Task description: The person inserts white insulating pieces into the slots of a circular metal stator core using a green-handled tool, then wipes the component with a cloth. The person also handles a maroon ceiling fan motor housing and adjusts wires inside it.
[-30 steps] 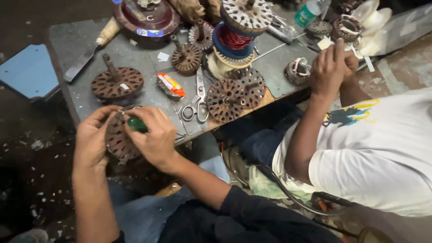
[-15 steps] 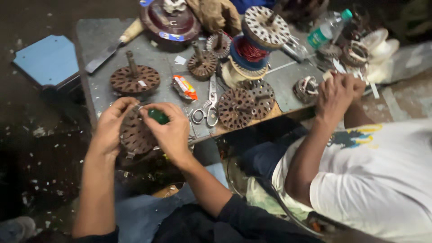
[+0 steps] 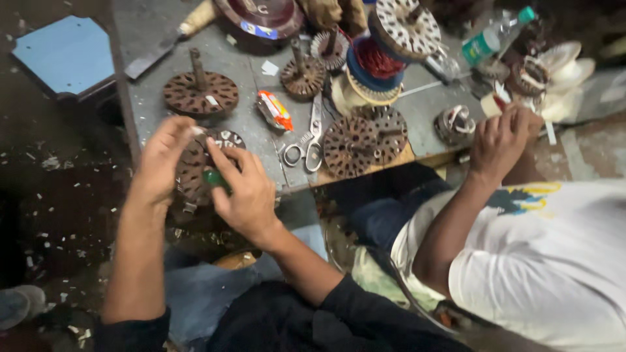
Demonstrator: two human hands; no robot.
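Your left hand (image 3: pixel 163 160) grips the rusty slotted disc (image 3: pixel 199 166) at the table's (image 3: pixel 261 140) near edge; your right hand (image 3: pixel 244 192) pinches a green tool (image 3: pixel 214 177) against it. Beyond, scissors (image 3: pixel 312 137) lie just beside; open tabletop between.

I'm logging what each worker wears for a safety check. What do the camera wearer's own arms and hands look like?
Both hands are bare: no gloves, rings or watch visible on the left hand or the right hand. The forearms are uncovered. Dark, black-looking sleeves are pushed up to about the elbows. The fingers show no tape or bandage, though the picture is somewhat blurred.
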